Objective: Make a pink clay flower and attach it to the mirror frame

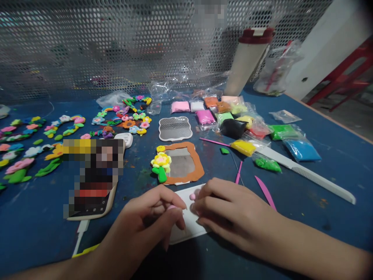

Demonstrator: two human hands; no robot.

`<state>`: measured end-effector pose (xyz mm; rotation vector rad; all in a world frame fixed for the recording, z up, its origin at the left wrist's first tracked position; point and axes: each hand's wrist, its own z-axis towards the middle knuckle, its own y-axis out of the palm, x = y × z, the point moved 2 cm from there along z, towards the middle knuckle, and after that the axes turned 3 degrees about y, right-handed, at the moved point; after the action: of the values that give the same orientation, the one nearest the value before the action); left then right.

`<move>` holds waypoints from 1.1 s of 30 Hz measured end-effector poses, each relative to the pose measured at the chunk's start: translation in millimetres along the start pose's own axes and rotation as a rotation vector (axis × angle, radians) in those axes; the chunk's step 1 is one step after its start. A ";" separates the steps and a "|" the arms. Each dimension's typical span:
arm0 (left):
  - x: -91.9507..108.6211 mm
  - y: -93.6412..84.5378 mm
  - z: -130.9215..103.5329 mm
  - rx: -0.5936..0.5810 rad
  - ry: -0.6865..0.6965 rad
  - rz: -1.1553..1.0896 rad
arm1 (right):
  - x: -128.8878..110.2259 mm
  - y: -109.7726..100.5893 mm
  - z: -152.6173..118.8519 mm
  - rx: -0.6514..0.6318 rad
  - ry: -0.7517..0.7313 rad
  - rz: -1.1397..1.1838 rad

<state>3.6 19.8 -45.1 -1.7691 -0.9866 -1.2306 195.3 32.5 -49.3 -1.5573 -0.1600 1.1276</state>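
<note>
My left hand is closed, with a lump of pink clay pinched between thumb and fingers. Fingers curled together, my right hand is at a small pink clay ball, which shows at its fingertips. Both hands are over a white board, which they partly cover. Just beyond it lies a mirror with an orange clay border. A yellow clay flower with green leaves decorates that border's left side.
Behind is a plain white-framed mirror. Clay packets, a white comb and pink modelling tools lie to the right. On the left are a phone on a cable and several clay-decorated pieces. A tumbler stands at the back.
</note>
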 end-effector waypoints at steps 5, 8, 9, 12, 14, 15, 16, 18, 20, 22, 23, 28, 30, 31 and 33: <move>0.9 -0.2 0.7 0.044 -0.003 -0.041 | -2.0 -2.2 0.5 -0.015 0.018 0.005; -0.2 1.6 1.3 0.051 -0.034 -0.127 | -4.0 -5.5 -1.8 0.060 0.013 0.038; -0.4 2.9 1.6 0.050 -0.050 -0.152 | -4.8 -6.9 -2.8 0.097 0.013 0.059; -0.3 7.8 2.4 0.024 -0.105 -0.213 | -7.7 -9.3 -4.7 0.192 -0.007 0.147; 0.1 10.8 2.4 -0.016 -0.136 -0.224 | -10.2 -7.6 -3.8 0.190 -0.051 0.191; 0.3 11.9 2.0 -0.040 -0.149 -0.220 | -11.3 -5.8 -2.9 0.174 -0.074 0.200; 0.3 12.6 1.5 -0.061 -0.158 -0.216 | -12.1 -3.7 -1.9 0.155 -0.096 0.198; -0.1 13.2 -0.1 -0.103 -0.172 -0.213 | -12.8 0.5 -0.4 0.142 -0.135 0.175; -0.5 13.1 -1.4 -0.137 -0.177 -0.204 | -12.5 3.5 -0.2 0.158 -0.163 0.147; -0.7 12.7 -2.0 -0.148 -0.184 -0.161 | -12.2 4.6 -1.0 0.178 -0.177 0.133; -0.7 12.5 -2.1 -0.145 -0.182 -0.135 | -12.4 4.4 -1.5 0.186 -0.177 0.132; -1.1 11.7 -2.8 -0.141 -0.166 -0.087 | -16.0 2.2 -2.7 0.194 -0.158 0.149; -1.2 11.2 -3.5 -0.148 -0.154 -0.061 | -17.1 2.1 -2.8 0.198 -0.163 0.159; -0.8 11.1 -3.6 -0.153 -0.144 -0.048 | -17.3 2.2 -2.9 0.205 -0.169 0.165; 0.4 11.2 -3.4 -0.152 -0.138 -0.029 | -17.3 2.9 -2.7 0.200 -0.178 0.171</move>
<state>12.4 12.1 -45.5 -1.9860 -1.0230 -1.2436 186.7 18.6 -42.3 -1.3114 -0.0312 1.3749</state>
